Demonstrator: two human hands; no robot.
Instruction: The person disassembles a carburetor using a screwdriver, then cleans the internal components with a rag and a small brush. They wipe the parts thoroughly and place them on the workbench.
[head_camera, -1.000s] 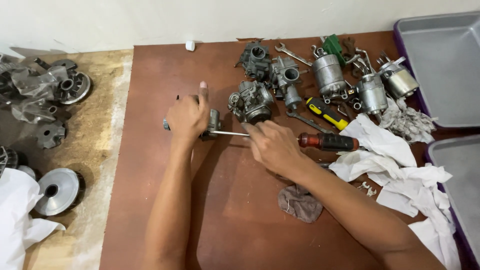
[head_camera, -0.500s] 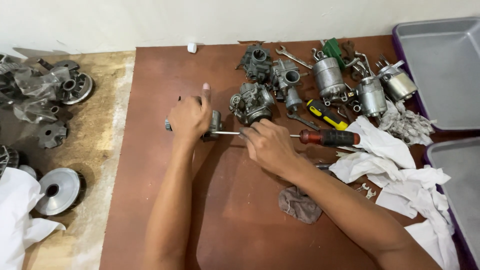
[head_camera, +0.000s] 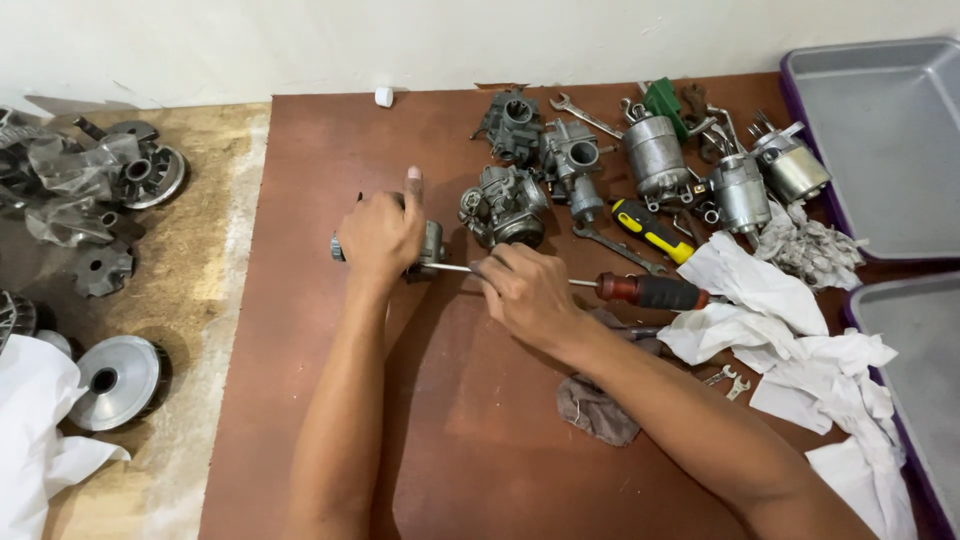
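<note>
The left hand (head_camera: 380, 235) is closed over a small grey metal part (head_camera: 430, 243) on a brown board (head_camera: 460, 420), its fingers wrapped round it and the index finger pointing straight up and away. Only the part's right end and a sliver at the left show; the rest is hidden under the hand. The right hand (head_camera: 525, 295) lies just to the right, its fingers pinched on the thin steel shaft of a screwdriver (head_camera: 600, 285), which lies nearly level across the board. The shaft's tip meets the part at the left hand; its dark red and black handle sticks out to the right, past the knuckles and free of the hand. Just beyond both hands sits a grey carburettor (head_camera: 503, 205), with two more (head_camera: 545, 140) behind it. Further right lie a yellow-handled screwdriver (head_camera: 650, 228), spanners, and three metal cylinders (head_camera: 720, 175). White rags (head_camera: 790, 330) are heaped at the right, beside two grey trays (head_camera: 880, 140). A brownish rag (head_camera: 598, 410) lies under the right forearm. Off the board, at the left, round metal discs (head_camera: 115, 380) and grey castings rest on a wooden surface.
</note>
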